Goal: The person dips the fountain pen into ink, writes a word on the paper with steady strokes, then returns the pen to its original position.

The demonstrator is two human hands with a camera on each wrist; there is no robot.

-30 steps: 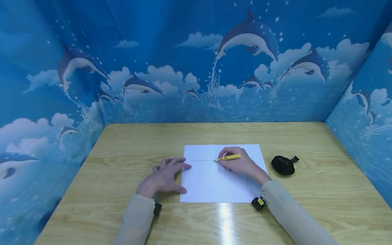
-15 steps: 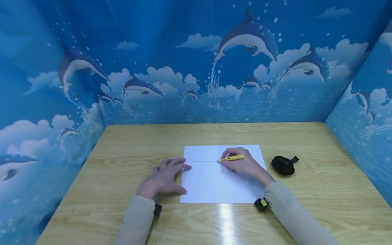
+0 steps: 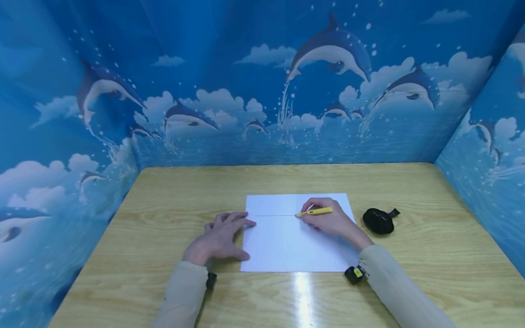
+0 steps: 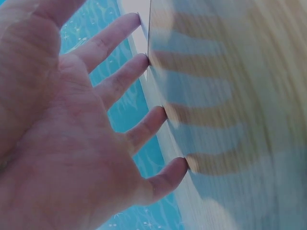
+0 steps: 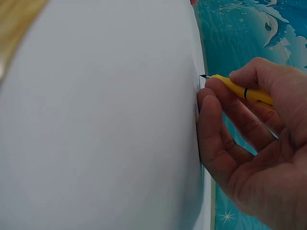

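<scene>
A white sheet of paper lies on the wooden table, with one thin dark line running across its upper part. My right hand pinches a yellow fountain pen between thumb and fingers. At the right end of the line, its dark nib touches the paper. My left hand is spread flat at the sheet's left edge, its index fingertip and thumb tip on the paper. In the left wrist view the fingers are straight and apart, tips down on the surface.
A black, shiny, rounded object with a short tab lies on the table, to the right of the paper. Blue curtains printed with dolphins hang around the table's back and sides.
My right hand has slid steadily to the right with the fountain pen, and the drawn line has grown longer behind the nib. The left hand and the paper stay in place.
</scene>
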